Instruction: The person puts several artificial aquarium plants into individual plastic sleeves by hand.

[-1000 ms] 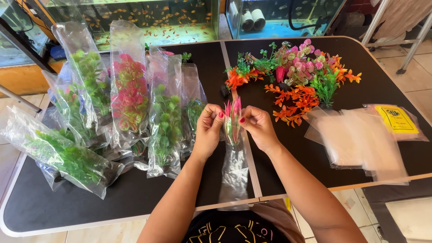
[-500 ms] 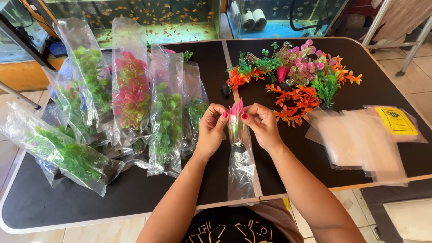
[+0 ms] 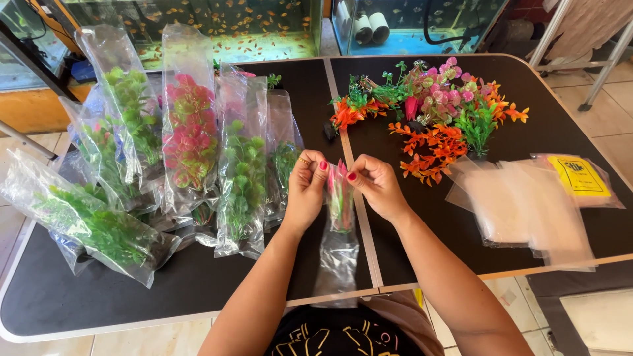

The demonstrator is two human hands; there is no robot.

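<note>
Black table [image 3: 541, 132], fish tanks [image 3: 217, 26] behind, beige tiled floor [image 3: 613, 125], daylight

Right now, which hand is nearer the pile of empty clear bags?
Right. The right hand lies just left of the empty clear bags; the left hand is farther left.

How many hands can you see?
2: the left hand and the right hand are side by side over the table, both pinching the top of one clear bag.
</note>
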